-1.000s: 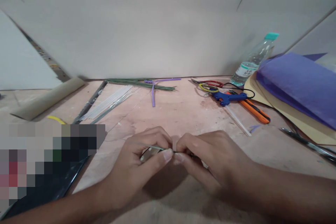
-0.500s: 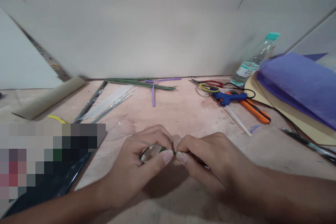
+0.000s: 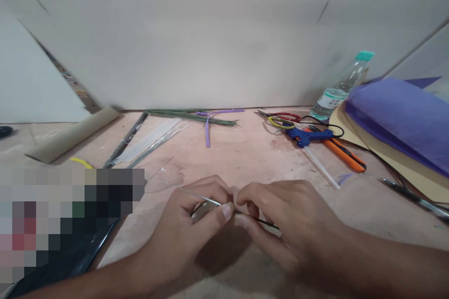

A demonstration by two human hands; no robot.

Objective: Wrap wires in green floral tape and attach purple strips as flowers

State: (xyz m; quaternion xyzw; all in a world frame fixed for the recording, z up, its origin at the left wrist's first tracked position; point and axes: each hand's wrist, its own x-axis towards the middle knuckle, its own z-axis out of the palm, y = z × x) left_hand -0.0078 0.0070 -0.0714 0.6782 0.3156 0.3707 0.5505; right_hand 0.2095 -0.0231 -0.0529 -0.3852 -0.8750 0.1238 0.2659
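Head view: your left hand (image 3: pixel 192 226) pinches a thin strand (image 3: pixel 262 221); whether your right hand (image 3: pixel 287 217) grips, I can't tell. Bottle (image 3: pixel 347 79) (label (image 3: pixel 330 98) illegible) beside purple sheet (image 3: pixel 403 114).

The thin grey-and-black strand (image 3: pixel 208 200) looks smooth; by the desk's (image 3: pixel 231 159) far edge, the clear teal-capped bottle (image 3: pixel 333 95) is glossy plastic.

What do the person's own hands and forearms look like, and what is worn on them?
The left hand and right hand are ungloved, with no ring, watch or bracelet visible, though some fingers are partly hidden. The left forearm and right forearm show no sleeve within the picture.
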